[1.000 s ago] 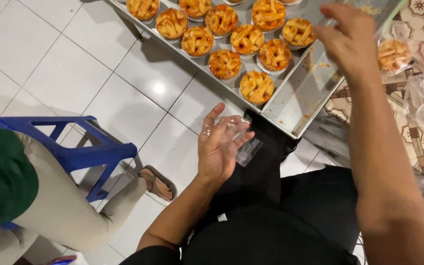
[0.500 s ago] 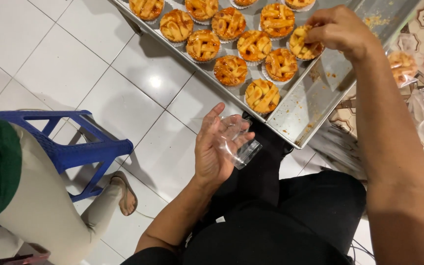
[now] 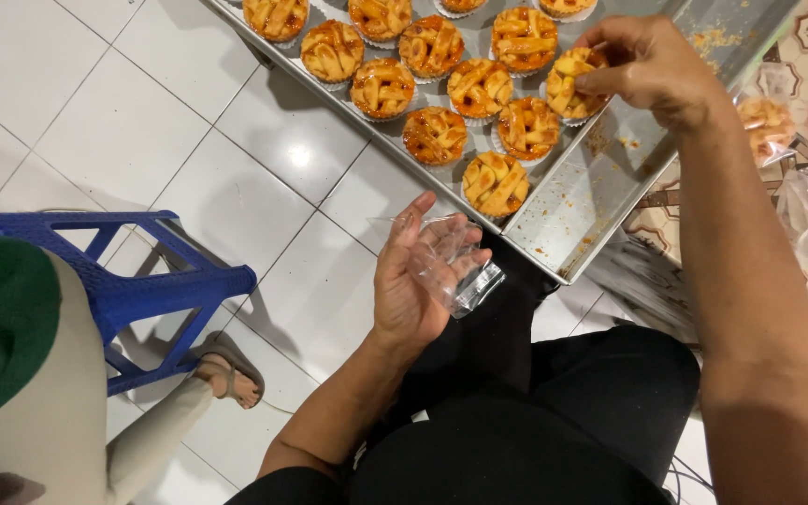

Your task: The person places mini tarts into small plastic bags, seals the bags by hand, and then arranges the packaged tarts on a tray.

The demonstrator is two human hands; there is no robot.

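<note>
A long metal baking tray (image 3: 600, 201) lies on the white tile floor, filled with several small lattice-topped pies in paper cups. My right hand (image 3: 652, 65) reaches over the tray's near end and grips one pie (image 3: 568, 82) at its edge. My left hand (image 3: 413, 276) is held palm up above my lap, fingers curled around a small clear plastic bag (image 3: 451, 262) with its mouth held apart. Another pie (image 3: 496, 183) sits closest to the bag.
A blue plastic stool (image 3: 133, 281) stands at the left, with another person's leg and sandalled foot (image 3: 226, 369) beside it. Bagged pies (image 3: 767, 126) lie on a patterned mat at the right. My dark trousers (image 3: 554, 430) fill the lower middle.
My right hand has come down from above the tray's end onto a pie and closed on it. The left hand has kept the bag in place. The other person's foot shifted.
</note>
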